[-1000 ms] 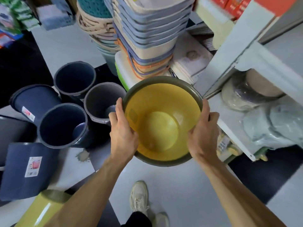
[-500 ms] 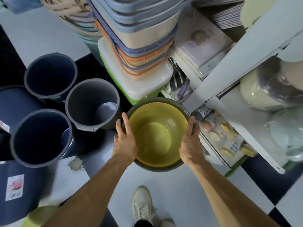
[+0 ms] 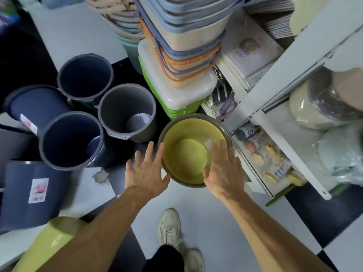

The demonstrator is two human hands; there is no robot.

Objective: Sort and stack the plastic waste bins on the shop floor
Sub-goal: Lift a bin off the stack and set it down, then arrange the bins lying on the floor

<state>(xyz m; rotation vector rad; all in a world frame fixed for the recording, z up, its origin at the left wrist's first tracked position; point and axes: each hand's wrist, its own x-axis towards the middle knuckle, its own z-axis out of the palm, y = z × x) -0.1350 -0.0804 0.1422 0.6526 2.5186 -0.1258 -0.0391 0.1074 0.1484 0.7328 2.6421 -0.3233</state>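
A yellow bin with a grey rim stands upright on the floor beside the shelf. My left hand hovers at its left rim with fingers spread, holding nothing. My right hand is over its right rim, fingers straight, also holding nothing. A grey bin stands just left of the yellow one. Two dark blue bins stand upright further left. Another dark blue bin lies tipped at the far left. A yellow-green bin lies on its side at the bottom left.
A tall stack of baskets and lidded boxes rises behind the yellow bin. A white shelf unit with packaged goods fills the right. A dark blue labelled bin lies on the left. My shoes are on the checkered floor.
The yellow bin went down from hand height onto the floor beside the grey bin. Both hands have let go of its rim and now have their fingers spread.
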